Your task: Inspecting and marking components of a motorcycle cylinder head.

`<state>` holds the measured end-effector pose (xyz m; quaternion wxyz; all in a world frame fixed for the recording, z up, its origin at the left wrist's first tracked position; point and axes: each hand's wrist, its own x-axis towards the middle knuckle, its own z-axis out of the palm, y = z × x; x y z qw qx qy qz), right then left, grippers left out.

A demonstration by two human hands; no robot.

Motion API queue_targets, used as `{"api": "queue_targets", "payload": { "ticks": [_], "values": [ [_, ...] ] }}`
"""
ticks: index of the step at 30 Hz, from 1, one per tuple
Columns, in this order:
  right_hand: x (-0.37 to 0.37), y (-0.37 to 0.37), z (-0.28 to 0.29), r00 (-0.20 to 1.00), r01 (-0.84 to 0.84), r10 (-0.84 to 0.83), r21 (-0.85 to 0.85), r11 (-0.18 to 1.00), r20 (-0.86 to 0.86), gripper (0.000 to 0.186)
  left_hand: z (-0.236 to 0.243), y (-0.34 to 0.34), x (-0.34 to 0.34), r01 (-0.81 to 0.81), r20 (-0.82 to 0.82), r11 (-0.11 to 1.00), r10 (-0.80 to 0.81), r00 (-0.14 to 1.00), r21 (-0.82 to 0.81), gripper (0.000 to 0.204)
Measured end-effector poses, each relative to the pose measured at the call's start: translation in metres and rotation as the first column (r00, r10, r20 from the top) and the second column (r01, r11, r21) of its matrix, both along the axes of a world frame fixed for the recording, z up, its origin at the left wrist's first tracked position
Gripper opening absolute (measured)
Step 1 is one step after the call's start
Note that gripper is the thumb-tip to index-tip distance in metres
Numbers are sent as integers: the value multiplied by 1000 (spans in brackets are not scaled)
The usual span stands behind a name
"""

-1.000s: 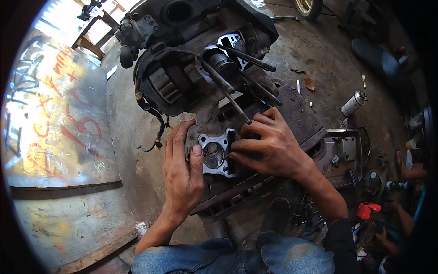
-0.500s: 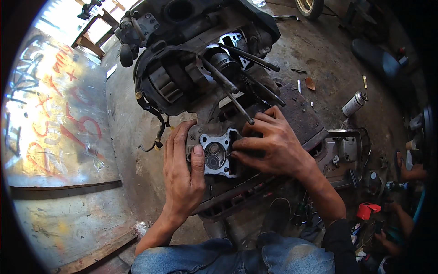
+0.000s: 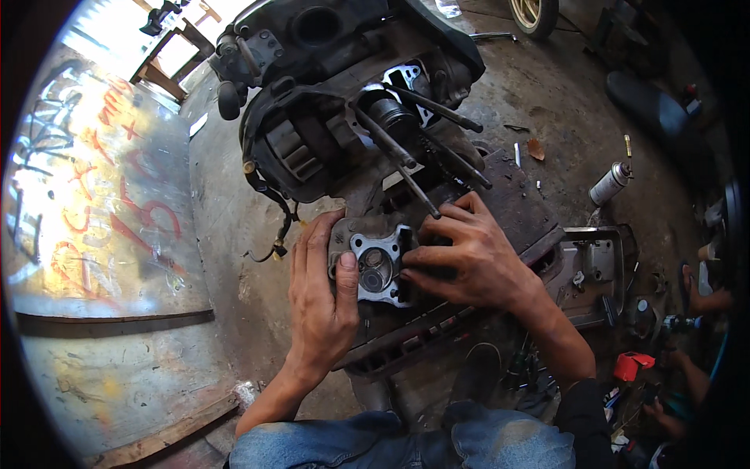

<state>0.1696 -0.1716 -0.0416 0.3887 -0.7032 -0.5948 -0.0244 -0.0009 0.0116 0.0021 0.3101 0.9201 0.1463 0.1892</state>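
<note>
Cylinder head, machined face up, between your hands. Your left hand, part-open, grips its left side, thumb on top. Your right hand, fingers curled, reaches its right edge; whether fingertips pinch anything, cannot tell. Piston and long studs beyond both hands.

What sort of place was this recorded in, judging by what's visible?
Most likely a small engine repair workshop. A partly dismantled engine shows exposed studs, the left hand grips what looks like a cylinder head, and a spray can is on the stained floor.
</note>
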Motion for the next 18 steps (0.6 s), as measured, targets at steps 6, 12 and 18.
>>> {"api": "queue_targets", "payload": {
  "ticks": [6, 12, 18],
  "values": [
    [0, 1, 0, 1000, 5, -5, -15, 1000, -29, 18, 3, 1, -1, -1, 0, 1000, 1, 1000, 2, 50],
    [2, 0, 0, 1000, 12, -12, -28, 1000, -16, 18, 0, 1, -1, -2, 11, 1000, 2, 1000, 2, 50],
    [3, 1, -5, 996, 68, -69, 21, 997, 53, 18, 2, 1, -1, -7, 8, 1000, 7, 1000, 7, 49]
  ]
}}
